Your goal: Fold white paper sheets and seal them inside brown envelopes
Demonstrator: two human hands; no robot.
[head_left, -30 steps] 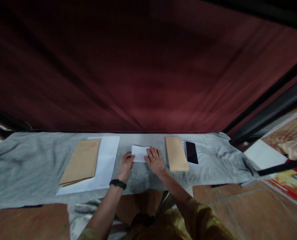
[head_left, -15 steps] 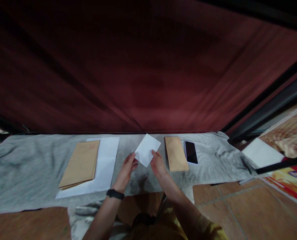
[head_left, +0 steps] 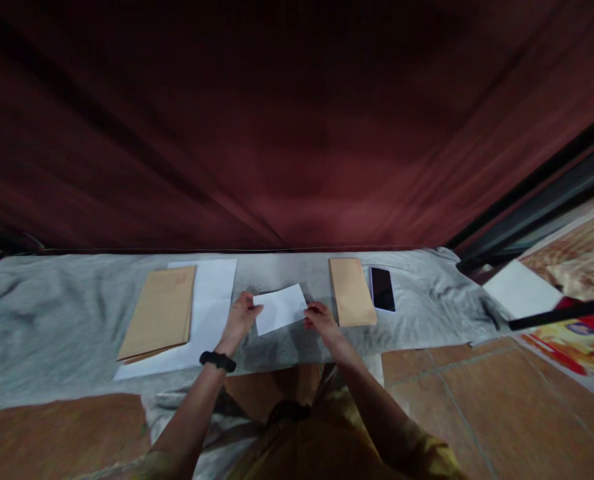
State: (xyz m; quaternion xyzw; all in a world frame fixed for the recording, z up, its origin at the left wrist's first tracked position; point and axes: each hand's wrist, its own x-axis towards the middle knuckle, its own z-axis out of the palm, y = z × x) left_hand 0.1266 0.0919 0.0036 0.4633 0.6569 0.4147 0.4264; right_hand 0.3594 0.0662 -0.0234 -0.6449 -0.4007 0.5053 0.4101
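A small piece of folded-looking white paper [head_left: 279, 309] is held level over the grey cloth, between my two hands. My left hand [head_left: 241, 316] pinches its left edge between thumb and fingers. At its right edge, my right hand [head_left: 320, 317] grips the corner the same way. To the left lies a stack of brown envelopes [head_left: 160, 312], partly covering larger white sheets [head_left: 211, 303]. Just right of my right hand rests a narrower brown envelope [head_left: 353, 292].
A phone [head_left: 382, 289] with a dark screen lies right of the narrow envelope. Grey cloth [head_left: 57, 320] covers the long surface, with a dark red fabric panel [head_left: 297, 167] behind it. Below are floor tiles [head_left: 437, 400]; a printed box [head_left: 577, 353] stands at the far right.
The white paper has turned from a tilted diamond to lying nearly lengthwise across. My left hand has moved left, and both hands now hold opposite ends. The view has shifted slightly.
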